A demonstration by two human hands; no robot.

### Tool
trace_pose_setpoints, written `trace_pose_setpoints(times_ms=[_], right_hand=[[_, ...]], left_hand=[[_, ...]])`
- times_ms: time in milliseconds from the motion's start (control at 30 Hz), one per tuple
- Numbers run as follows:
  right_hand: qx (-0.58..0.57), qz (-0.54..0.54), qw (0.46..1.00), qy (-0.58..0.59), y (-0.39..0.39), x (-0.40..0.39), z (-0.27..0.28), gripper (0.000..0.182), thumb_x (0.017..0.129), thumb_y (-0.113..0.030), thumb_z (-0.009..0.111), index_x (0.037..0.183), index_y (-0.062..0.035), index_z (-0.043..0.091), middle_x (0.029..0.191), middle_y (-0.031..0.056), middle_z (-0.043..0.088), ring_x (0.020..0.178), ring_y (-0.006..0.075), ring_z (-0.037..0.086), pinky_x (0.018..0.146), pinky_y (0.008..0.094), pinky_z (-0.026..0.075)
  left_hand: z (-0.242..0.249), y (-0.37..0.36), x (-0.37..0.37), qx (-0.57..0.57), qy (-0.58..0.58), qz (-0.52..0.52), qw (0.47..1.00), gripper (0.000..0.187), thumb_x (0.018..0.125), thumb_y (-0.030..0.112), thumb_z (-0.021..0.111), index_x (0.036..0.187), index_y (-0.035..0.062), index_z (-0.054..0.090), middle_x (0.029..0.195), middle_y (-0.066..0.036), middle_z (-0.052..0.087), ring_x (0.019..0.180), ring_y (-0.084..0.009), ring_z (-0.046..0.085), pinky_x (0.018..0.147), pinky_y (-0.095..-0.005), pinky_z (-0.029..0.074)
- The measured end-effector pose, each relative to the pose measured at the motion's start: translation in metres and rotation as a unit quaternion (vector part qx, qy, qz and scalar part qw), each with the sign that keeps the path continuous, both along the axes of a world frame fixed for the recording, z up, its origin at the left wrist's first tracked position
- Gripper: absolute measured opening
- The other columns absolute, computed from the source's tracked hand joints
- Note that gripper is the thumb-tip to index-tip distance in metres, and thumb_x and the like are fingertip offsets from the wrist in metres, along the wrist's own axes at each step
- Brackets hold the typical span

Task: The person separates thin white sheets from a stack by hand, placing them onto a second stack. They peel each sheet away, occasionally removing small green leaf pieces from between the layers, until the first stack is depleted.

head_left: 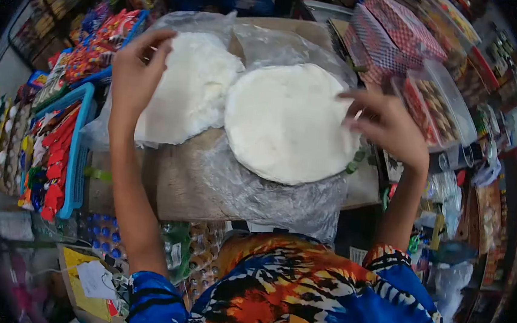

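Observation:
Two flat white rounds lie on clear plastic sheets on a brown board. My left hand [139, 70] is over the outer left edge of the ragged left round [194, 89], thumb and fingers curved and apart, nothing seen between them. The smoother right round [289, 124] lies beside it, close to its edge. Over that round's right edge is my right hand [386, 123], slightly blurred, fingers spread and holding nothing visible. Crumpled plastic [250, 191] sticks out below the right round.
A blue basket [81, 153] of wrapped packets stands at the left, with candy bags [107, 37] behind it. To the right are checkered boxes [393, 35] and a clear plastic container [451, 101]. Bottles [199, 260] stand below the board's near edge.

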State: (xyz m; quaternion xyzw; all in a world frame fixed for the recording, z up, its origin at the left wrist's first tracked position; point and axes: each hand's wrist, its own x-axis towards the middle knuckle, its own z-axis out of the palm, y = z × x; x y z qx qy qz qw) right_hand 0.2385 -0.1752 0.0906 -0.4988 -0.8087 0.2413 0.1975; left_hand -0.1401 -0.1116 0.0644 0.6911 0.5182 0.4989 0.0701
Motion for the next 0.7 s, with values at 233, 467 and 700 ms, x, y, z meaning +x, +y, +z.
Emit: trace_pose_setpoints(times_ms=[233,467,700], right_hand=[[0.117,0.032,0.993,-0.008,-0.057,-0.016,-0.054,0.020,0.074,-0.002,0.071,0.094,-0.0044,0.070,0.088,0.0088,0.063,0.083,0.0261,0.061,0.074,0.0349,0.048],[0.088,0.024,0.995,0.040,-0.070,-0.018,-0.059,0.019,0.074,-0.002,0.071,0.093,-0.0049,0.070,0.088,0.0077,0.064,0.085,0.0248,0.063,0.074,0.0339,0.049],[0.071,0.001,0.995,0.068,-0.071,-0.022,-0.054,0.019,0.076,-0.007,0.073,0.094,-0.0032,0.070,0.087,0.0080,0.064,0.085,0.0244,0.062,0.075,0.0335,0.049]], left_hand=[[-0.019,-0.056,0.101,-0.195,0.074,-0.420,0.883,0.014,0.082,0.008,0.069,0.095,0.0013,0.069,0.089,-0.008,0.067,0.079,-0.0179,0.064,0.070,-0.0306,0.050],[-0.024,-0.054,0.100,-0.189,0.199,-0.496,0.823,0.025,0.074,0.009,0.074,0.096,0.0006,0.069,0.100,-0.009,0.064,0.095,-0.0273,0.062,0.083,-0.0359,0.050],[-0.022,-0.055,0.102,-0.180,0.190,-0.477,0.839,0.016,0.076,0.004,0.071,0.088,-0.0015,0.063,0.094,-0.010,0.062,0.089,-0.0258,0.062,0.080,-0.0340,0.050]])
